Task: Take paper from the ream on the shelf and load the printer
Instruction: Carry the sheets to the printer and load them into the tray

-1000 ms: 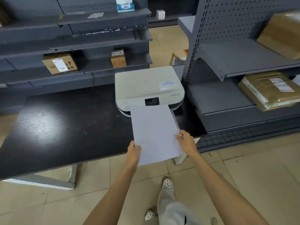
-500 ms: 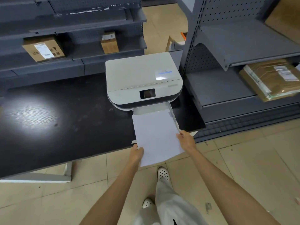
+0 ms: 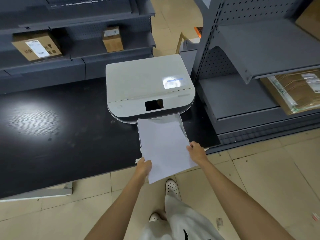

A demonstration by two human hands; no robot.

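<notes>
A white printer [image 3: 147, 84] sits on a black table [image 3: 60, 135], its paper tray [image 3: 181, 125] pulled out toward me. A stack of white paper [image 3: 162, 148] lies over the tray, its far edge close under the printer's front. My left hand [image 3: 143, 168] grips the stack's near left corner. My right hand [image 3: 197, 152] holds its right edge. The near end of the stack overhangs the table edge. A brown-wrapped ream [image 3: 297, 94] rests on the grey shelf at the right.
Grey metal shelving [image 3: 242, 101] stands right of the table and behind it. Two cardboard boxes [image 3: 36, 46] [image 3: 112, 38] sit on the back shelves. My shoes [image 3: 171, 187] and a trouser leg are on the tiled floor below.
The stack has come down from in front of the printer's screen onto the tray and slid further in. Both hands kept their grip; the camera tilted downward.
</notes>
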